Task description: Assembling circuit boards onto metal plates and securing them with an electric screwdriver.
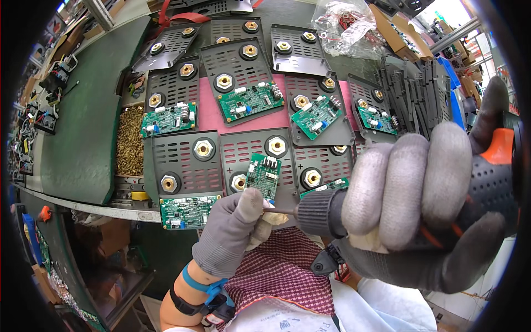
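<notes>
My right hand (412, 193), in a grey glove, is wrapped round a black and orange power drill (326, 213). The drill lies sideways above the bench's front edge, its thin bit (286, 210) pointing left. At the bit's tip the gloved fingers of my left hand (228, 235) are pinched together; what they hold is too small to make out. Just beyond my left thumb is a green circuit board (263, 172), its lower end partly covered by the hand. Behind it lies a dark slotted metal plate (232, 146) with brass-centred hex fittings (276, 146).
Several similar plates (238, 52) cover the bench, some carrying green boards (250, 102), over a pink sheet (209, 105). Dark metal strips (415, 94) are piled at the right. A tray of small brass parts (129, 141) sits at the left. A plastic bag (345, 27) and carton (398, 33) stand behind.
</notes>
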Demonstrator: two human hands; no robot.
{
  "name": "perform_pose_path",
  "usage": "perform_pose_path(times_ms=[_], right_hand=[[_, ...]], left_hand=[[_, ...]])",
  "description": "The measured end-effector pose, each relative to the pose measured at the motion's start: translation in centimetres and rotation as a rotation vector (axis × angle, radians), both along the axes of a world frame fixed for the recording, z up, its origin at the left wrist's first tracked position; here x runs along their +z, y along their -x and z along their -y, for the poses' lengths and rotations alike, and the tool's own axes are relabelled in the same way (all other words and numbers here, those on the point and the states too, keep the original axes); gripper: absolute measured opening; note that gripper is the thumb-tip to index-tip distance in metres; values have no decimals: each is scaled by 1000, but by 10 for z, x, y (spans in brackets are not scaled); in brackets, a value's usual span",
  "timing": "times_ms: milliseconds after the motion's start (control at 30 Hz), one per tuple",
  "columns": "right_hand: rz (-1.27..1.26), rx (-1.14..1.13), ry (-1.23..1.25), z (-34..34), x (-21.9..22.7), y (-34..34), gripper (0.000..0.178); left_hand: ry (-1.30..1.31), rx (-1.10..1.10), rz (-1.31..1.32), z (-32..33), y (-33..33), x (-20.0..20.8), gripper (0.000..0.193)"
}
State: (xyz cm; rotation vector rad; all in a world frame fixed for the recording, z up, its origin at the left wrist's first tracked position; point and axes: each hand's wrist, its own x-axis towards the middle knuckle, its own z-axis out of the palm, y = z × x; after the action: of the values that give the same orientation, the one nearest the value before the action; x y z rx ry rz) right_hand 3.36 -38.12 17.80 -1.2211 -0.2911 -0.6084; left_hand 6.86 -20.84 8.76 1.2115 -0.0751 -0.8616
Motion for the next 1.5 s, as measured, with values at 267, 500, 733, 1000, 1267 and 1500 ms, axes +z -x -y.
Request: perform_pose_path(times_ms=[267, 500, 733, 1000, 1267, 1500], right_hand=[[22, -6, 8, 1, -1, -1, 25], [29, -11, 16, 6, -2, 1, 26], [36, -13, 23, 7, -3, 2, 26], [56, -13, 26, 10, -6, -3, 27], [75, -57, 51, 19, -8, 4, 28], [85, -150, 103, 44, -16, 12, 29]], left_hand=[[-16, -74, 3, 0, 0, 0, 49], [16, -72, -37, 4, -1, -5, 47], [67, -77, -340, 5, -3, -1, 48], [96, -198, -514, 4, -10, 7, 55], [-312, -280, -178, -1, -22, 33, 63], [-959, -91, 1286, 19, -6, 17, 60]])
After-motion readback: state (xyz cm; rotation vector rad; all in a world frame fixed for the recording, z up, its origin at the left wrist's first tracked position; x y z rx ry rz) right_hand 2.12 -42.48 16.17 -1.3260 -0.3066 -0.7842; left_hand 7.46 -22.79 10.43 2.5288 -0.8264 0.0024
